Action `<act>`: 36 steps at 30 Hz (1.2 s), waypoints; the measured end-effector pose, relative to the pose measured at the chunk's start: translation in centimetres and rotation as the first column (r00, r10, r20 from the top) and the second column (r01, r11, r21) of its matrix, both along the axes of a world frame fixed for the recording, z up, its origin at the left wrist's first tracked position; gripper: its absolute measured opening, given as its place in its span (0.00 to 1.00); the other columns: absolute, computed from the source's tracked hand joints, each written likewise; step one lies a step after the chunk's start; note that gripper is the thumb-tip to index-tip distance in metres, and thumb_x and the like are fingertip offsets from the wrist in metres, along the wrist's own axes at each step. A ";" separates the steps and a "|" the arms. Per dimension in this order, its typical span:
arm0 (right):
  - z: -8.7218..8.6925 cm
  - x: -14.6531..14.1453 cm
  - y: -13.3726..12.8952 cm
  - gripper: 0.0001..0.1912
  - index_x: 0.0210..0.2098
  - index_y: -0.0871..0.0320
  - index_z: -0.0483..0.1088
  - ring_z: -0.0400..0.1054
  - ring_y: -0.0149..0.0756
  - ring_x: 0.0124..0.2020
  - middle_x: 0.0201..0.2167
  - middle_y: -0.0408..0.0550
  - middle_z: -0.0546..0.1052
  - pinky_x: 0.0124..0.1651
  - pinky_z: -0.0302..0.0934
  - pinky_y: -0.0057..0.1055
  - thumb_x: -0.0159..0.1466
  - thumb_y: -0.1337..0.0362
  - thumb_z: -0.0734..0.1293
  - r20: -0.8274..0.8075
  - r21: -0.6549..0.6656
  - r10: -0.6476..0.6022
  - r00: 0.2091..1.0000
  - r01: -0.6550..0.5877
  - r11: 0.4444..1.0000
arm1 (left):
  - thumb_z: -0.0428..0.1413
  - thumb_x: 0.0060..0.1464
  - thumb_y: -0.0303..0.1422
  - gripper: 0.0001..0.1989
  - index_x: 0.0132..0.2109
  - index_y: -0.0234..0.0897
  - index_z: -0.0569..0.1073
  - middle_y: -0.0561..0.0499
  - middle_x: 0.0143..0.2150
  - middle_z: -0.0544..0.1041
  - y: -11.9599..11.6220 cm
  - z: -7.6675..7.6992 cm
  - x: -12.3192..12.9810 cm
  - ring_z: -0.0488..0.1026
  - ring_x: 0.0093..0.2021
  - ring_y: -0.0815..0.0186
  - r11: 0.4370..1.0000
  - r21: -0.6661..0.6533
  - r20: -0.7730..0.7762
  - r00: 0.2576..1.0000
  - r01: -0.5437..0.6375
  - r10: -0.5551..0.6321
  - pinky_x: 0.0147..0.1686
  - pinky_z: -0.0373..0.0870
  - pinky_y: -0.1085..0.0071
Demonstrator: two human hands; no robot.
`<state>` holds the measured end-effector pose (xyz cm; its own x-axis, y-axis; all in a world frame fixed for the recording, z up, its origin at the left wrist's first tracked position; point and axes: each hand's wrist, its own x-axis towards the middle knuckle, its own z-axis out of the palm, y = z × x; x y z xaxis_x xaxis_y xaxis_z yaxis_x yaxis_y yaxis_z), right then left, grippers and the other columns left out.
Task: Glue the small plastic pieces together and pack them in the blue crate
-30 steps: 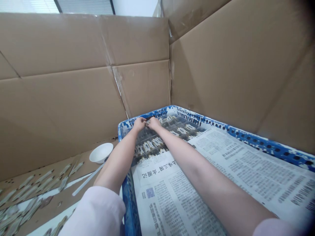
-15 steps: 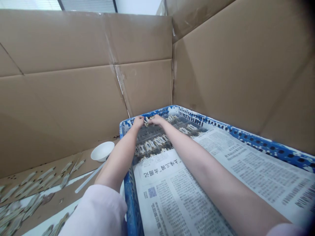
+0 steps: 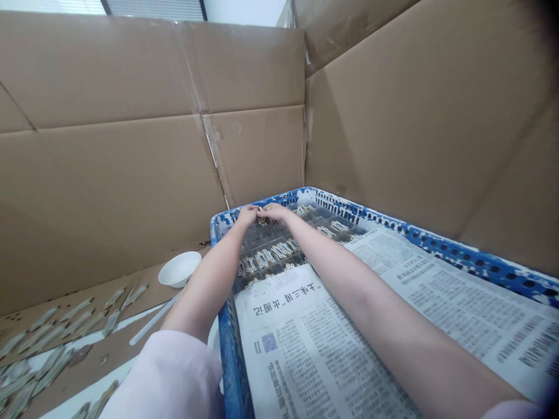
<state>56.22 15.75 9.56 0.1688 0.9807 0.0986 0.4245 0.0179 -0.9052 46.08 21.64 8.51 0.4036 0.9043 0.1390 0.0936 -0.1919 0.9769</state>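
My left hand point(image 3: 247, 216) and right hand point(image 3: 276, 212) are pinched in close together on what looks like a small metal ornament point(image 3: 262, 220), though it's too tiny to see properly from up here. It's at the far end of a dark compartment tray point(image 3: 266, 247) with more ornaments in rows, inside a blue crate point(image 3: 458, 262) partly covered by newspaper point(image 3: 301, 349). Cardboard walls point(image 3: 109, 145) surround it, with a white bowl point(image 3: 180, 269) off left. My hands sit closer together than a moment ago.
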 end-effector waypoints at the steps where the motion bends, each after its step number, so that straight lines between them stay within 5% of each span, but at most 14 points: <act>1: 0.0 0.0 0.1 0.09 0.17 0.63 0.63 0.55 0.22 0.16 0.12 0.37 0.63 0.21 0.48 0.20 0.49 0.65 0.67 -0.004 -0.001 0.005 1.000 -0.005 1.000 | 0.50 0.41 0.22 0.06 0.26 0.31 0.72 0.52 0.19 0.71 -0.2 0.1 0.0 0.66 0.21 0.71 1.000 -0.010 0.011 1.000 0.013 -0.013 0.28 0.67 0.74; 15: 0.3 0.7 -0.9 0.03 0.23 0.63 0.65 0.59 0.24 0.18 0.15 0.41 0.68 0.22 0.54 0.21 0.47 0.72 0.65 -0.185 -0.063 -0.020 0.982 0.008 0.998 | 0.55 0.41 0.22 0.02 0.27 0.30 0.70 0.52 0.20 0.70 -2.0 1.0 -0.1 0.67 0.21 0.73 0.994 -0.087 0.123 0.991 0.059 -0.048 0.26 0.68 0.74; 23: 0.7 0.4 -0.1 0.05 0.22 0.63 0.63 0.58 0.22 0.16 0.12 0.38 0.65 0.21 0.53 0.20 0.45 0.76 0.63 -0.200 0.006 -0.084 0.976 0.087 0.996 | 0.56 0.42 0.24 0.02 0.29 0.29 0.71 0.51 0.23 0.72 -2.1 1.3 -0.2 0.68 0.23 0.74 0.994 -0.085 0.197 0.979 0.065 -0.047 0.30 0.67 0.75; 31: 5.5 -0.4 -3.1 0.06 0.19 0.63 0.62 0.54 0.21 0.15 0.11 0.36 0.60 0.20 0.50 0.20 0.46 0.79 0.61 -0.049 0.103 -0.122 0.991 0.126 0.987 | 0.53 0.45 0.23 0.04 0.30 0.28 0.72 0.47 0.27 0.74 -3.7 4.7 0.3 0.68 0.25 0.73 0.978 -0.095 0.289 0.945 0.188 -0.154 0.33 0.66 0.75; 36: 10.0 -1.3 -5.2 0.07 0.21 0.64 0.63 0.54 0.19 0.17 0.14 0.37 0.62 0.21 0.51 0.19 0.46 0.79 0.63 0.039 0.185 -0.110 0.993 0.101 0.977 | 0.50 0.46 0.18 0.21 0.49 0.32 0.64 0.49 0.31 0.74 -5.9 9.2 -0.3 0.69 0.26 0.73 0.988 -0.052 0.365 0.924 0.143 -0.115 0.34 0.66 0.73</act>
<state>54.88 10.53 19.61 0.2610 0.9223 0.2850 0.4760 0.1339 -0.8692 45.76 15.71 17.69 0.4531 0.8613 0.2300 -0.2880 -0.1028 0.9521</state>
